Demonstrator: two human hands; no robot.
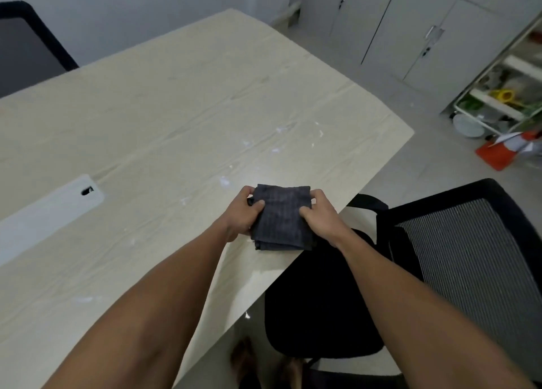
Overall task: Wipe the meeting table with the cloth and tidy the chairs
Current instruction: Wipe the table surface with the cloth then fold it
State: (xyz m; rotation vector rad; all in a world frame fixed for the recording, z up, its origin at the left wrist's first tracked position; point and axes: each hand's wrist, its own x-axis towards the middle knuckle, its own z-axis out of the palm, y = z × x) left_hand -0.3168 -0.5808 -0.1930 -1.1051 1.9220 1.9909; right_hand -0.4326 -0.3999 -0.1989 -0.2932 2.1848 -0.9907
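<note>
A dark grey cloth [282, 217], folded into a thick square, is lying near the right-hand edge of the pale wood-grain surface [164, 118], and I am holding it from both sides. My left hand [245, 212] is gripping its left edge, fingers [258, 204] curling over the top of the fabric and thumb tucking beneath. My right hand [321, 215] is gripping the right edge the same way, fingers wrapping onto the cloth from the side. Both of my bare forearms are reaching in from the bottom of the view. Small white smears and flecks [278, 130] are showing on the surface beyond the cloth, toward its far right side. A white cable cover [50, 209] with a dark slot is sitting flush in the surface to the left. Just beside the surface edge on the right, a black office chair [457, 259] with a grey mesh back is standing with its seat partly tucked under the surface. Another dark chair [26, 48] is standing at the far left side. Grey metal cabinets [410, 33] are lining the wall beyond, and a white shelving cart [498, 95] holding assorted items is standing at the far right, with an orange object [495, 153] lying on the floor near it.
</note>
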